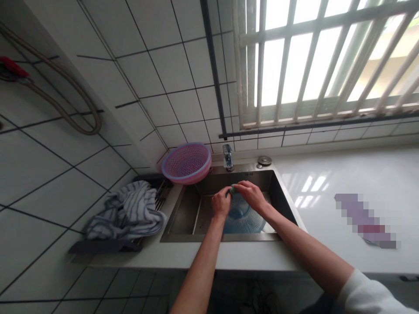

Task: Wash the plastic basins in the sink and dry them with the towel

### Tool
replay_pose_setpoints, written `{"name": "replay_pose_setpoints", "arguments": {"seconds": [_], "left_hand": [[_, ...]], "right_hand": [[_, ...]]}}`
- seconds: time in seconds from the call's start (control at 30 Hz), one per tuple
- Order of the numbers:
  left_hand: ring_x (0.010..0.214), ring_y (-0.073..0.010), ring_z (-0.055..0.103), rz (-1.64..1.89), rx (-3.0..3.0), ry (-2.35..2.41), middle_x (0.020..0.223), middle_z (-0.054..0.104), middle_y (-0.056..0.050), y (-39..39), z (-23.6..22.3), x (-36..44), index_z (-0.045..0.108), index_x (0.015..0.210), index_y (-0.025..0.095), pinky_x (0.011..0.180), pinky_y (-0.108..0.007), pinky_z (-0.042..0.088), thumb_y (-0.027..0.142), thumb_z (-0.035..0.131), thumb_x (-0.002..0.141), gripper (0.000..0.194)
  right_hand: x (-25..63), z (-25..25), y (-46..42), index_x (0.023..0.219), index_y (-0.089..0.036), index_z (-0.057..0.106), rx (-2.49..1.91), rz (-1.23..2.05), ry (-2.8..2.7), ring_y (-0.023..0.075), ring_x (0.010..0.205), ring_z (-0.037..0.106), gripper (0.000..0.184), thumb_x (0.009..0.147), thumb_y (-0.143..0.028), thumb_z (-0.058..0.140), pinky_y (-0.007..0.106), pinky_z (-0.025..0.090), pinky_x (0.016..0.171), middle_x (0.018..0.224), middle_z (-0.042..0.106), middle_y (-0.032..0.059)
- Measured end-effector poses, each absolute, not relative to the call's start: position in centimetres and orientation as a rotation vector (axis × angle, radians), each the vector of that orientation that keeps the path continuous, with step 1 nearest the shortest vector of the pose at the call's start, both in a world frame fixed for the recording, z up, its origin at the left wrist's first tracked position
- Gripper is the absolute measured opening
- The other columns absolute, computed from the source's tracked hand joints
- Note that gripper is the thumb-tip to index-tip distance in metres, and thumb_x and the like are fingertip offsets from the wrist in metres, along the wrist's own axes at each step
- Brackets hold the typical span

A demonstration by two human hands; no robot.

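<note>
Both my hands are over the steel sink (186, 218), close together. My left hand (221, 203) is closed, its fingertips on a small green thing (232, 189). From the other side my right hand (251, 195) pinches the same green thing. Its kind is too small to make out, and the fingers partly cover it. Below the hands, a translucent blue ribbed basket (246, 221) sits in the sink, partly hidden by my right hand and forearm. Behind the hands stands a chrome faucet (227, 158).
A pink colander (187, 164) leans at the sink's back left corner. A striped cloth (134, 211) lies bunched on a dark rack (104, 247). Right of the faucet is a round metal strainer (264, 161). A pixelated purple item (363, 218) lies on the white counter (314, 226).
</note>
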State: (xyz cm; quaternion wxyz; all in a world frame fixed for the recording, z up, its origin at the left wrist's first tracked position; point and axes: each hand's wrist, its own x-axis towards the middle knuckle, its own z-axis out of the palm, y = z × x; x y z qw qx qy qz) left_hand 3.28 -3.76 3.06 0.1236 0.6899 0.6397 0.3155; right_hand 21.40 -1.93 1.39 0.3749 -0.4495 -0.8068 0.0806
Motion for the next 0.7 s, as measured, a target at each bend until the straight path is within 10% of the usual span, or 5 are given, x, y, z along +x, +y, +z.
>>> {"name": "replay_pose_setpoints", "arguments": {"seconds": [0.7], "left_hand": [[0.102,-0.0262,0.076,1.062,1.738,2.188,0.114,0.082,-0.008,-3.7,3.4,2.1,0.079,0.118,0.030,0.087,-0.032,0.052,0.035,0.065,0.099,0.024]], "right_hand": [[23.3,0.4,-0.9,0.121,-0.023,0.074,-1.243,0.244,-1.875,0.0239,0.102,0.073,0.025,0.102,-0.018,0.059,0.035,0.058,0.093,0.115,0.075,0.0076]]}}
